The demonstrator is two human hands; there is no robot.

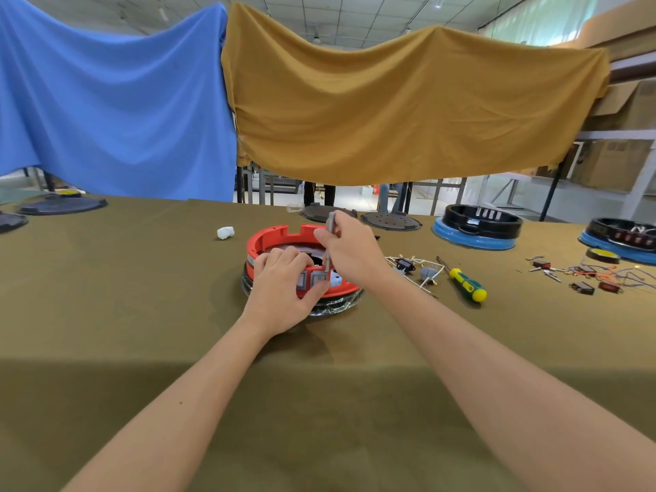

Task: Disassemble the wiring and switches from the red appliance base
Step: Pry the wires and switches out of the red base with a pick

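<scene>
The red appliance base (269, 236) is a round ring lying on the olive table in front of me. Grey switches (318, 279) sit in its near wall. My left hand (282, 292) grips that near wall, thumb pressed beside the switches. My right hand (351, 248) holds a thin grey tool (330, 239) upright, its tip pointing down just behind the switches. Removed wiring with a black switch and a grey part (419, 269) lies right of the base.
A yellow-and-green screwdriver (466, 283) lies to the right, then more loose switches and wires (585, 276). Two black-and-blue bases (477, 227) stand at the back right, dark lids (390, 220) behind the red base, a white wad (225, 232) to the left.
</scene>
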